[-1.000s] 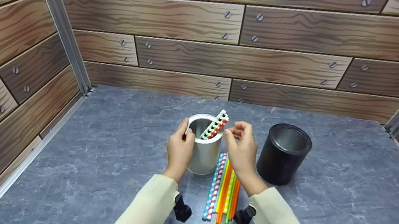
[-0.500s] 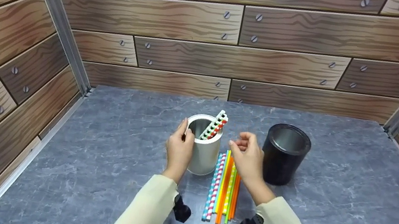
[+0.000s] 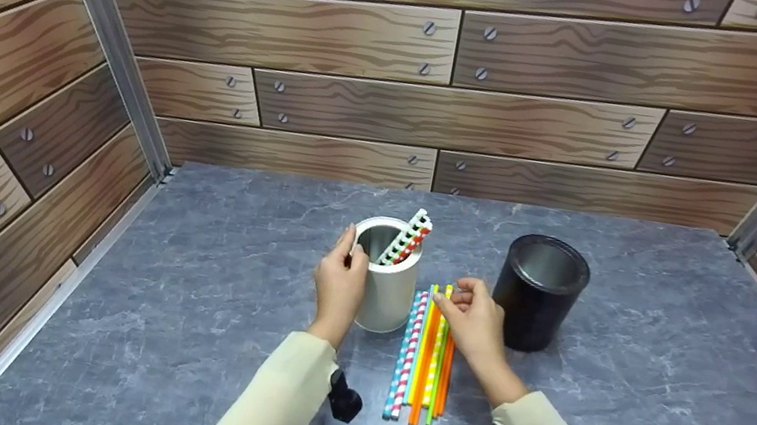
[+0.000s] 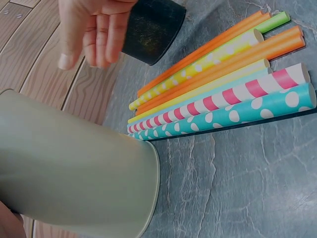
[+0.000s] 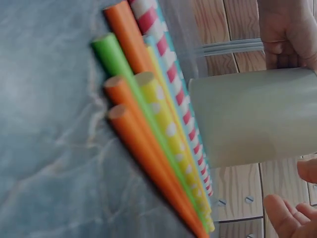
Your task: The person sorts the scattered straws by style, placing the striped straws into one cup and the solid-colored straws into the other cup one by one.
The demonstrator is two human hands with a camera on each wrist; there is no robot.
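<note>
My left hand [image 3: 340, 286] grips the rim of a white metal canister [image 3: 386, 305], which stands upright on the table. Several green-, black- and red-patterned paper straws [image 3: 408, 240] lean inside it, their tops above the rim. To the right, my right hand [image 3: 477, 323] hovers near the far ends of a row of loose paper straws [image 3: 424, 372]. A gap shows between its thumb and fingers [image 5: 282, 215] in the right wrist view, with nothing held. Teal-dotted, pink-striped, yellow, orange and green straws [image 4: 198, 116] lie side by side in the left wrist view.
A black canister [image 3: 538, 299] stands upright just right of my right hand. The grey marbled table [image 3: 228, 249] is bounded by wood-patterned walls [image 3: 334, 107] at the back and sides.
My right hand has moved away from the white canister, down and to the right, to the far ends of the loose straws. My left hand keeps its grip on the canister.
</note>
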